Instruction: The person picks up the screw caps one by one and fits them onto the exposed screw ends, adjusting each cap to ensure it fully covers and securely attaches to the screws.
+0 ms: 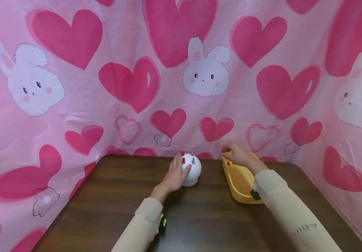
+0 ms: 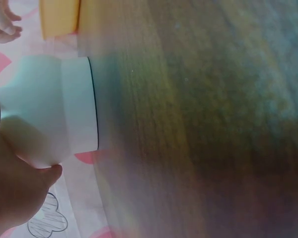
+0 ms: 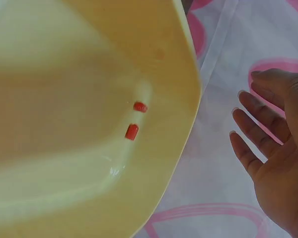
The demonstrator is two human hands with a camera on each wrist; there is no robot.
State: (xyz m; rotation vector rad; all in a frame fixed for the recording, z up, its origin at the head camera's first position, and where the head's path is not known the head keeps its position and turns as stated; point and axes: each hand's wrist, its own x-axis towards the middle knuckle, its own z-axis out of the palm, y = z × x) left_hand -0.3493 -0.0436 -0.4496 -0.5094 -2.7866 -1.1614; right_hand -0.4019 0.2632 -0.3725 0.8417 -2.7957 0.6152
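A white ball-shaped thing (image 1: 194,174) on a short round base stands on the table, with small red and silver pegs (image 1: 193,160) upright on top. My left hand (image 1: 174,176) grips its left side; in the left wrist view the thumb lies against the lower curve. Over the far end of a yellow basin (image 1: 240,198) is my right hand (image 1: 239,154). In the right wrist view its fingers are spread and loosely bent, with nothing between them. Two small red pieces (image 3: 132,132) lie inside the basin at its far end.
The brown wooden table (image 1: 111,217) carries both things near its back edge. Behind it and at the sides hangs a pink cloth (image 1: 174,98) with hearts and rabbits. The basin stands right of the white ball-shaped thing, with table surface between them.
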